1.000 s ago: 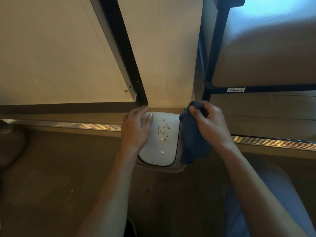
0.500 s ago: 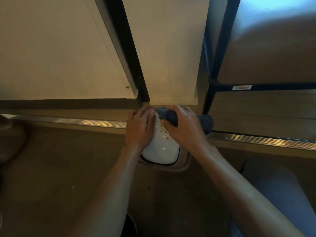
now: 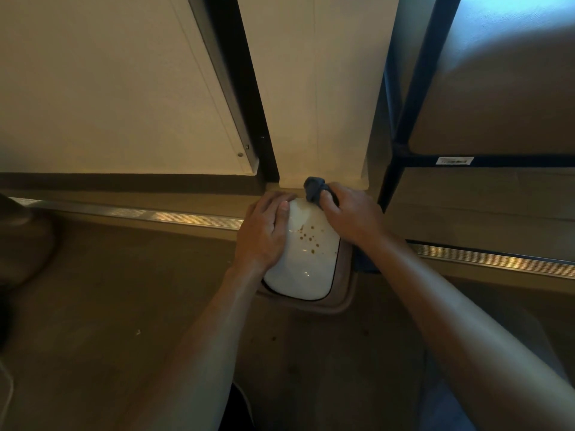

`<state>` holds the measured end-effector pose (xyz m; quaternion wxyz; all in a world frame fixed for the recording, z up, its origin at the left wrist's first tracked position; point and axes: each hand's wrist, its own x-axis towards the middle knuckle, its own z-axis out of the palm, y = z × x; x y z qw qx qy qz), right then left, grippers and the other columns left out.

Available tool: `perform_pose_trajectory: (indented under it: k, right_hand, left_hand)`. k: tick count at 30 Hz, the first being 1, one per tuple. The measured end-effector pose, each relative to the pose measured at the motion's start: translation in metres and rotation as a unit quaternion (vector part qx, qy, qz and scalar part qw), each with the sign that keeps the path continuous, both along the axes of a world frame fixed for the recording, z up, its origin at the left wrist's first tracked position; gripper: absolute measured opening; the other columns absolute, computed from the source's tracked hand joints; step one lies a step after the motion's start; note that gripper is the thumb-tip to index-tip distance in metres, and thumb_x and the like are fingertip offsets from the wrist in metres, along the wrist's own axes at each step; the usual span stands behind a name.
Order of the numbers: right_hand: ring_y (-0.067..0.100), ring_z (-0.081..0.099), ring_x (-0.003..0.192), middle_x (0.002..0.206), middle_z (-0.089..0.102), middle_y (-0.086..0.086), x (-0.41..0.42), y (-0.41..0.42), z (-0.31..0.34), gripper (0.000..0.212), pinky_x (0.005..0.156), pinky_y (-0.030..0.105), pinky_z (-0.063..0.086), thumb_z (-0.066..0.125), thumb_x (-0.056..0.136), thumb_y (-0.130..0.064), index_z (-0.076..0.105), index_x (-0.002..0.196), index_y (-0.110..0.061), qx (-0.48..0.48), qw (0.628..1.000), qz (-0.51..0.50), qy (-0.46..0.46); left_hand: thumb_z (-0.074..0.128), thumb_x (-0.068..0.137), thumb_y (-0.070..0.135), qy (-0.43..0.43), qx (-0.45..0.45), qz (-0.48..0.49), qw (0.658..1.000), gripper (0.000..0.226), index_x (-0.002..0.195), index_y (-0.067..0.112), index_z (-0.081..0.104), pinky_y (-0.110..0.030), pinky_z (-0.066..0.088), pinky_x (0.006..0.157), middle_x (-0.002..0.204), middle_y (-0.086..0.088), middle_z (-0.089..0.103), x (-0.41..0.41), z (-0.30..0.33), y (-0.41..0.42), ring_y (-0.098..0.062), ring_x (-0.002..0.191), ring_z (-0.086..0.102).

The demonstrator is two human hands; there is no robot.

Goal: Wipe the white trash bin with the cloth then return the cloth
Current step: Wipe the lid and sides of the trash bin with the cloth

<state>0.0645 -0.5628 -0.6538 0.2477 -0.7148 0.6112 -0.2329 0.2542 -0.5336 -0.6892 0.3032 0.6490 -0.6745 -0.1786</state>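
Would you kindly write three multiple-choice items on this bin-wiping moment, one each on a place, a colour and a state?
1. Where on the white trash bin is the cloth pressed?
A. the far end of the lid, near the wall
B. the near rim
C. the floor in front of it

2. What colour is the cloth?
A. yellow
B. dark blue
C. white

3. What is the state of the lid's middle?
A. wiped spotless
B. covered by the cloth
C. dotted with brown specks

Answers:
1 A: the right hand holds the bunched cloth at the lid's far edge, by the white panel.
2 B: the fabric showing past the fingers is dark blue.
3 C: the brown specks lie bare between the right hand and the left hand, which rests on the lid's left side.
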Motion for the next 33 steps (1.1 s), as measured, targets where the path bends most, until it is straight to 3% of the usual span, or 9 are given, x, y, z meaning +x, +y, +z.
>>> perform_pose_trajectory:
  k: [5, 8, 10, 16, 19, 23, 26, 31, 33]
  right_hand:
    - [0.004, 0.051, 0.07, 0.081, 0.057, -0.008, -0.001, 0.001, -0.013, 0.02, 0.059, 0.022, 0.034, 0.048, 0.105, -0.032, 0.063, 0.1, -0.019, -0.04, 0.997, -0.003, -0.061]
    - [0.012, 0.063, 0.098, 0.111, 0.067, 0.0, -0.007, 0.029, -0.034, 0.025, 0.082, 0.025, 0.05, 0.053, 0.102, -0.024, 0.066, 0.12, -0.011, -0.124, 0.978, 0.019, -0.166]
    - [0.01, 0.061, 0.11, 0.122, 0.063, -0.001, -0.006, 0.043, -0.043, 0.027, 0.093, 0.023, 0.049, 0.055, 0.103, -0.02, 0.063, 0.127, -0.012, -0.125, 0.971, 0.012, -0.204]
    - [0.009, 0.055, 0.074, 0.083, 0.06, -0.003, -0.003, 0.006, -0.015, 0.02, 0.063, 0.027, 0.039, 0.051, 0.103, -0.031, 0.064, 0.096, -0.018, -0.017, 0.991, -0.024, -0.134]
    - [0.016, 0.059, 0.086, 0.095, 0.065, 0.0, -0.005, -0.01, -0.004, 0.025, 0.072, 0.031, 0.046, 0.05, 0.103, -0.033, 0.067, 0.112, -0.018, 0.033, 0.996, 0.026, -0.078]
    - [0.021, 0.062, 0.101, 0.111, 0.068, 0.006, -0.01, -0.024, -0.006, 0.029, 0.09, 0.038, 0.049, 0.049, 0.103, -0.034, 0.068, 0.12, -0.019, 0.135, 0.978, 0.03, -0.153]
    - [0.021, 0.063, 0.099, 0.107, 0.068, 0.007, -0.008, -0.03, -0.009, 0.03, 0.082, 0.035, 0.048, 0.048, 0.103, -0.034, 0.069, 0.115, -0.016, 0.146, 0.977, 0.017, -0.154]
    - [0.007, 0.057, 0.072, 0.082, 0.062, -0.004, -0.007, 0.008, -0.031, 0.015, 0.065, 0.026, 0.042, 0.052, 0.102, -0.025, 0.065, 0.098, -0.019, -0.083, 0.979, 0.007, -0.185]
    - [0.009, 0.063, 0.089, 0.1, 0.068, 0.003, -0.008, 0.033, -0.044, 0.018, 0.078, 0.025, 0.05, 0.055, 0.1, -0.02, 0.068, 0.108, -0.01, -0.174, 0.966, 0.029, -0.191]
  left_hand:
    - [0.031, 0.112, 0.041, -0.001, -0.004, 0.008, 1.0, 0.037, 0.134, 0.033, 0.059, -0.036, 0.046, 0.097, 0.136, 0.014, 0.054, -0.002, -0.001, 0.0, -0.013, 0.124, 0.051]
    - [0.031, 0.112, 0.041, -0.001, -0.007, 0.01, 1.0, 0.036, 0.132, 0.033, 0.059, -0.04, 0.05, 0.095, 0.135, 0.014, 0.054, -0.001, -0.003, -0.001, -0.014, 0.121, 0.054]
    - [0.032, 0.112, 0.04, 0.0, -0.006, 0.01, 1.0, 0.035, 0.133, 0.032, 0.059, -0.039, 0.049, 0.094, 0.136, 0.013, 0.054, -0.001, -0.003, -0.001, -0.015, 0.121, 0.054]
    - [0.034, 0.111, 0.039, 0.0, -0.02, 0.006, 1.0, 0.035, 0.133, 0.031, 0.06, -0.039, 0.049, 0.097, 0.136, 0.014, 0.055, 0.0, -0.004, 0.0, -0.013, 0.122, 0.054]
    - [0.033, 0.111, 0.038, -0.011, -0.027, 0.008, 1.0, 0.036, 0.134, 0.029, 0.06, -0.039, 0.049, 0.098, 0.136, 0.012, 0.056, -0.002, -0.003, 0.001, -0.014, 0.122, 0.054]
    - [0.032, 0.111, 0.037, -0.039, -0.028, 0.002, 0.999, 0.037, 0.136, 0.028, 0.058, -0.034, 0.044, 0.098, 0.139, 0.009, 0.054, -0.003, -0.003, 0.002, -0.014, 0.125, 0.052]
    - [0.03, 0.111, 0.039, -0.045, -0.021, 0.004, 0.999, 0.039, 0.137, 0.03, 0.057, -0.031, 0.042, 0.096, 0.14, 0.01, 0.054, -0.002, -0.004, 0.002, -0.012, 0.126, 0.05]
    - [0.032, 0.111, 0.036, -0.033, -0.03, -0.015, 0.999, 0.035, 0.134, 0.029, 0.058, -0.036, 0.048, 0.097, 0.138, 0.01, 0.056, 0.001, -0.003, 0.003, -0.013, 0.123, 0.054]
    - [0.033, 0.111, 0.036, -0.029, -0.027, -0.022, 0.999, 0.035, 0.134, 0.028, 0.058, -0.041, 0.051, 0.097, 0.137, 0.008, 0.056, 0.001, -0.002, 0.003, -0.014, 0.122, 0.055]
